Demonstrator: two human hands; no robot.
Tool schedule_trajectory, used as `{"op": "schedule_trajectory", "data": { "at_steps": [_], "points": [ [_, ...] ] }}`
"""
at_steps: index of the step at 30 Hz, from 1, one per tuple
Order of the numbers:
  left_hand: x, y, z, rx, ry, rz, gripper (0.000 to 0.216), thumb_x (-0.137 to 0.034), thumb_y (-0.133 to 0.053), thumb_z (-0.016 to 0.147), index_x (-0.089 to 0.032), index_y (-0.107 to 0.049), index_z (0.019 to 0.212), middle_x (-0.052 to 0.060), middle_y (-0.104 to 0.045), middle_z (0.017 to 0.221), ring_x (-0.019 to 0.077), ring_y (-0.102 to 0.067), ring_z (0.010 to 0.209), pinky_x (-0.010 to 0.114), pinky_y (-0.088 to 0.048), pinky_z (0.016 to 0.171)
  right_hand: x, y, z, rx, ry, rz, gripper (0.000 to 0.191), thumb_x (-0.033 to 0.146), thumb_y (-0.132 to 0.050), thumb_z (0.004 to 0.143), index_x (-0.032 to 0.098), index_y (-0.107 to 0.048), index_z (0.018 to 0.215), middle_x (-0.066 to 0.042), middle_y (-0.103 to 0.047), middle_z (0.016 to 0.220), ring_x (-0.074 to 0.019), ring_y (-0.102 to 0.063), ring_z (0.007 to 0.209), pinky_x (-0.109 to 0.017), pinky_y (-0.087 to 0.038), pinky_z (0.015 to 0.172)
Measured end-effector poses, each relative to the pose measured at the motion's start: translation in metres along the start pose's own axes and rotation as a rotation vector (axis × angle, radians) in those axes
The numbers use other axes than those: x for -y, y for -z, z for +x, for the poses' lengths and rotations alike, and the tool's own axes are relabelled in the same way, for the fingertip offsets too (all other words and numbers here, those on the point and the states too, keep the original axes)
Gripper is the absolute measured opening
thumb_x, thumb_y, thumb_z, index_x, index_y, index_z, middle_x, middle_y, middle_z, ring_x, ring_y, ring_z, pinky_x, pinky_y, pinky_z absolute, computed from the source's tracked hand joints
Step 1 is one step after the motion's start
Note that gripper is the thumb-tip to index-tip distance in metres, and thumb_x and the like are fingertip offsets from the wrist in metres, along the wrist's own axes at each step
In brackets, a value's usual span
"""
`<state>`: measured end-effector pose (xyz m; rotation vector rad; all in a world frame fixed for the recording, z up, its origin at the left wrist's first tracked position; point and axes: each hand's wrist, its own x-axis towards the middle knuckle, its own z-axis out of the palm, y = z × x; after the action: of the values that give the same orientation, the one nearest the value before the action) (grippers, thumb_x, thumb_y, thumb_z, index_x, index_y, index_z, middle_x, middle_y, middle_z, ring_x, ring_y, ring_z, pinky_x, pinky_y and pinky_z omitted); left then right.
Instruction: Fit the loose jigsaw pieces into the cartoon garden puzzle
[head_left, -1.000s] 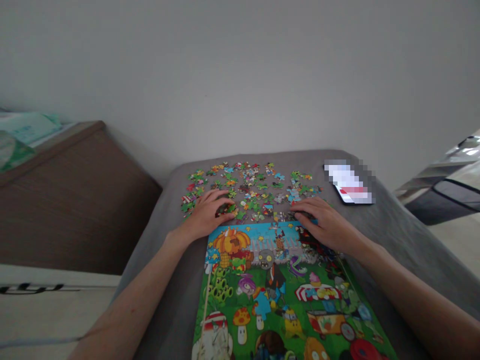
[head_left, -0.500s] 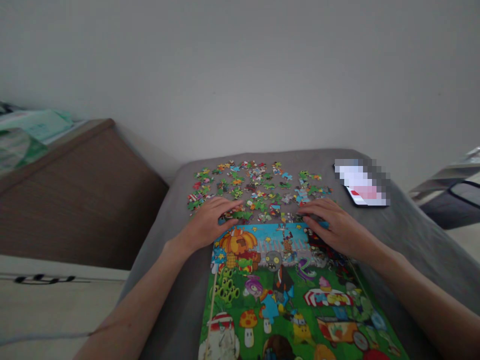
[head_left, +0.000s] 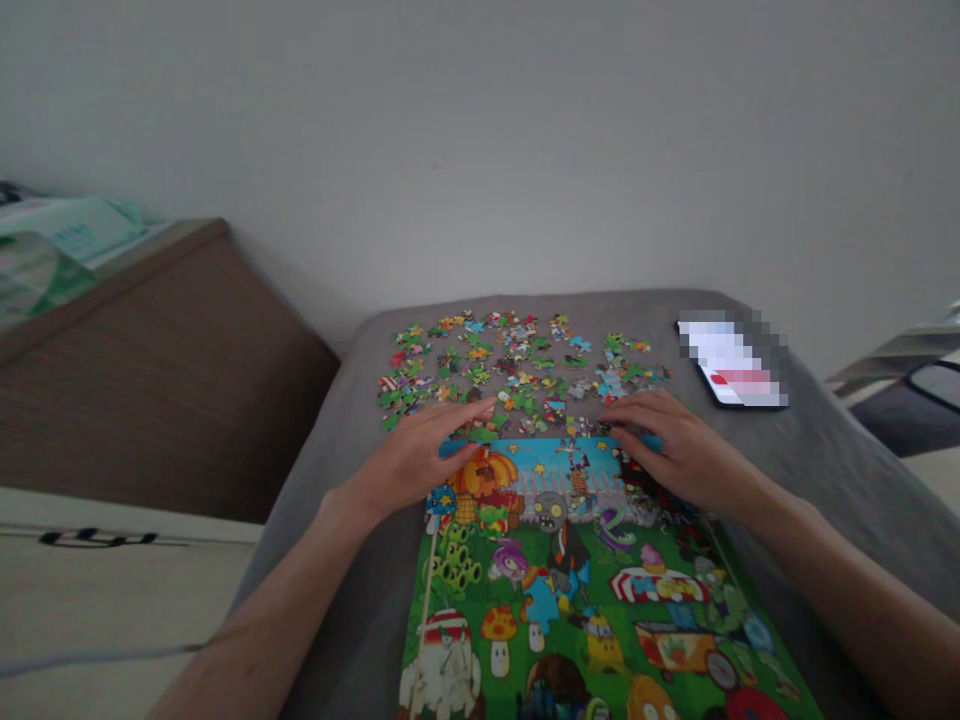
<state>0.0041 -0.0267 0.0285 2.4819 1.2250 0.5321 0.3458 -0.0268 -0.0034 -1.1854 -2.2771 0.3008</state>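
Taking the puzzle board point(head_left: 600, 580) as the clock's centre, it lies flat on grey cloth point(head_left: 825, 490), its printed cartoon scene facing up and its lower edge cut off by the view. Loose jigsaw pieces point(head_left: 517, 338) spread beyond its far edge, from eleven to twelve o'clock. At ten o'clock the left hand point(head_left: 412, 450) arches over the board's corner, thumb and fingers well parted, with nothing visible between them. Toward one o'clock the right hand point(head_left: 667, 440) curls more tightly, thumb and fingertips near each other beside a dark piece point(head_left: 605, 425) (whether it is pinched, I cannot tell). Farther out between one and two o'clock lies a lit phone point(head_left: 724, 350), its screen pixelated.
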Motion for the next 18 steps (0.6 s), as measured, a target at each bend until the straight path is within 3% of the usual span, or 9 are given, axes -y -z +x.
{"op": "schedule_trajectory", "data": {
  "at_steps": [8, 13, 18],
  "points": [
    [0.028, -0.003, 0.004, -0.041, 0.030, 0.140, 0.043, -0.044, -0.050, 0.097, -0.027, -0.057, 0.135, 0.004, -0.066, 0.131, 0.0246, -0.058, 0.123, 0.047, -0.042, 0.109, 0.001, 0.002, 0.002, 0.004, 0.013, -0.003, 0.022, 0.026, -0.049, 0.097, 0.021, -0.068, 0.109, -0.010, -0.071, 0.111, -0.0262, -0.062, 0.108, -0.049, -0.049, 0.098],
    [0.046, -0.005, 0.007, -0.044, 0.033, 0.172, 0.039, -0.041, -0.048, 0.097, -0.022, -0.063, 0.127, 0.008, -0.068, 0.125, 0.0254, -0.059, 0.117, 0.048, -0.045, 0.105, -0.002, 0.002, 0.002, -0.023, 0.006, -0.002, 0.021, 0.024, -0.050, 0.095, 0.022, -0.068, 0.107, -0.010, -0.071, 0.112, -0.0264, -0.063, 0.108, -0.049, -0.049, 0.097],
    [0.046, -0.007, 0.007, -0.077, 0.056, 0.195, 0.033, -0.037, -0.047, 0.096, -0.022, -0.066, 0.120, 0.007, -0.069, 0.120, 0.0247, -0.060, 0.115, 0.047, -0.045, 0.104, -0.002, 0.002, 0.002, -0.016, -0.008, -0.005, 0.022, 0.024, -0.051, 0.095, 0.022, -0.069, 0.107, -0.010, -0.071, 0.111, -0.0270, -0.063, 0.107, -0.051, -0.049, 0.097]
  ]
}}
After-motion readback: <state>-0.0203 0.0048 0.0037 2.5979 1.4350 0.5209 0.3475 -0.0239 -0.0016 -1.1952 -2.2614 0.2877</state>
